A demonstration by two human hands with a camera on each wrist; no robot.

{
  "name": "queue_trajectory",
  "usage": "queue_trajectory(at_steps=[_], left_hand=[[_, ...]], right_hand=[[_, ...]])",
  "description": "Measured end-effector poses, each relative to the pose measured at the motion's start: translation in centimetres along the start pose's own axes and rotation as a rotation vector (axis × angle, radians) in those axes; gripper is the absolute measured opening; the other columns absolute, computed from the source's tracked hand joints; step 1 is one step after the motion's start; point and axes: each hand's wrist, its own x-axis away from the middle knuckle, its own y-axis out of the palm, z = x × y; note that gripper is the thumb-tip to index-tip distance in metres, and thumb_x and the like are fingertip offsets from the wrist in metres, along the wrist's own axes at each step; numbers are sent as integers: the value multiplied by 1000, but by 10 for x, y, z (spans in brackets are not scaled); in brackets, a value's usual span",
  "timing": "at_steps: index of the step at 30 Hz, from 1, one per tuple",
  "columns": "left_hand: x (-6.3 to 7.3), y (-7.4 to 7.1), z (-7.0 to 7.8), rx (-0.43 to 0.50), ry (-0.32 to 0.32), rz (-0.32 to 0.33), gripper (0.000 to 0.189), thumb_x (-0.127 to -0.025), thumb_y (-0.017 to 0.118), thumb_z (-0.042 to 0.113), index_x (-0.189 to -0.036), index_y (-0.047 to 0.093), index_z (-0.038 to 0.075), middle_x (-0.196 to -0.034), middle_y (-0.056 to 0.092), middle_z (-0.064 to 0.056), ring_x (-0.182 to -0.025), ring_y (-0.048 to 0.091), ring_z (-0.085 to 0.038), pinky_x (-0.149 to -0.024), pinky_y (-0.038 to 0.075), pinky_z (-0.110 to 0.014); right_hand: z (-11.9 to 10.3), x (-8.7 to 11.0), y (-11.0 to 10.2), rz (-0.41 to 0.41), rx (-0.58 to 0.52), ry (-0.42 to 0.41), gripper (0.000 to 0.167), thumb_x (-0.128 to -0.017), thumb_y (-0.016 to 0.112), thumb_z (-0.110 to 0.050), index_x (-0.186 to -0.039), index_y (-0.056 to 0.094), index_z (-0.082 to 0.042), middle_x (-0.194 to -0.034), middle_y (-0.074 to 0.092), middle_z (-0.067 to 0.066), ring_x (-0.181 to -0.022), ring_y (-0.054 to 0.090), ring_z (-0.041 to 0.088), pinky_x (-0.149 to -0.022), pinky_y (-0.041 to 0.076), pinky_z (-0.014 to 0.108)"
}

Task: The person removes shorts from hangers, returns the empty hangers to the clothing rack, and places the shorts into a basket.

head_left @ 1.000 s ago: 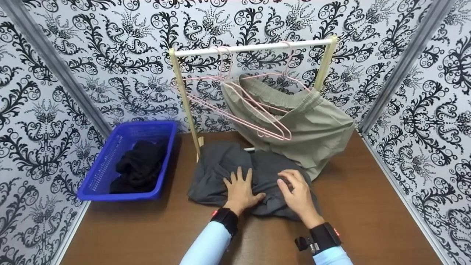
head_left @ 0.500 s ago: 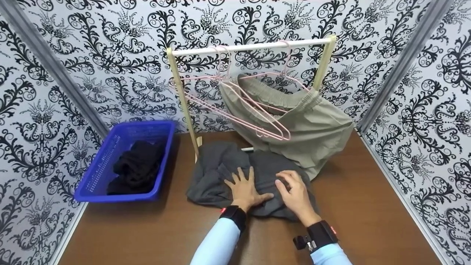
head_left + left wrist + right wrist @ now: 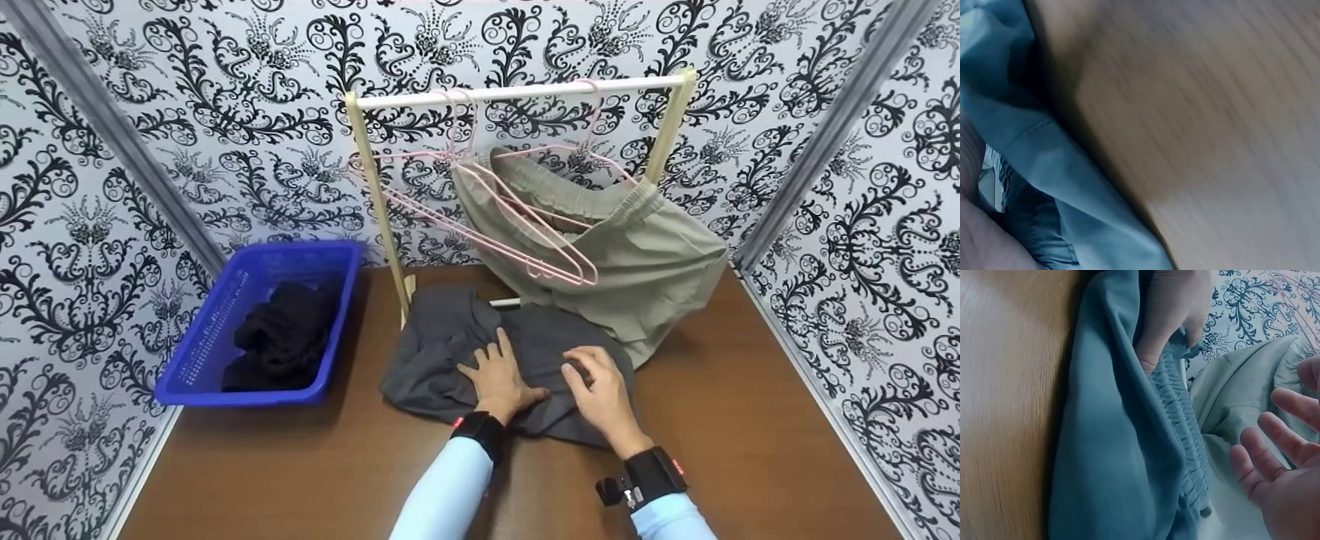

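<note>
A dark grey garment (image 3: 435, 356) with a gathered elastic waistband (image 3: 1182, 422) lies crumpled on the table in front of the rack. On top of it rests my left hand (image 3: 499, 382), fingers spread and thumb out to the right. The right wrist view shows that left thumb against the cloth beside the waistband. Over the garment's right part is my right hand (image 3: 602, 397), its fingers loosely bent and nothing held; in the right wrist view those fingers (image 3: 1266, 455) are apart from the cloth. Only part of the left palm (image 3: 985, 242) appears in the left wrist view.
Behind the garment stands a small rack (image 3: 525, 93) with pink hangers (image 3: 517, 255). Beige elastic-waist shorts (image 3: 645, 262) hang on its right side, reaching down near the table. A blue basket (image 3: 176, 397) at the left holds black cloth (image 3: 277, 341). Patterned walls enclose the table (image 3: 750, 420).
My left hand has shifted slightly to the right and forward over the grey garment, its fingers still spread. The right hand has stayed nearly in place.
</note>
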Motion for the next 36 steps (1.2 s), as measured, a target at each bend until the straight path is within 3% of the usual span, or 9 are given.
queue_trajectory(at_steps=[9, 16, 24, 32, 36], left_hand=[[-1, -9, -7, 43, -35, 17, 138, -63, 91, 65, -163, 20, 0, -140, 61, -17, -135, 51, -40, -102, 39, -72], [1, -14, -12, 77, -56, -22, 125, -66, 91, 58, -162, 30, 7, -125, 72, -17, -116, 66, -38, -102, 39, -67], [5, -11, -15, 104, -54, -16, 84, -71, 89, 51, -140, 63, 13, -118, 74, -14, -106, 70, -35, -99, 39, -67], [17, -8, -16, 108, -23, 65, 42, -79, 84, 36, -113, 77, 11, -108, 77, -12, -101, 71, -35, -97, 40, -69], [24, -10, -17, 76, -6, 108, 39, -80, 83, 34, -112, 79, 13, -109, 74, -12, -104, 68, -35, -93, 43, -67]], right_hand=[[0, -1, 6, 3, -9, 10, 19, -99, 65, -7, -114, 73, 0, -118, 64, 14, -99, 60, 24, -75, 51, 30], [0, -1, 10, 6, -13, -3, 19, -99, 65, -6, -114, 73, 4, -116, 64, 15, -96, 61, 24, -75, 51, 28], [3, 1, 12, -4, -15, 27, 19, -100, 65, -8, -113, 73, 3, -116, 64, 13, -94, 63, 23, -74, 52, 28], [6, 5, 15, -8, -2, 50, 19, -100, 65, -9, -114, 73, 2, -117, 64, 14, -97, 63, 26, -75, 54, 32], [8, 6, 17, 1, 5, 40, 19, -99, 66, -8, -113, 73, 2, -117, 65, 15, -99, 64, 29, -76, 55, 35]])
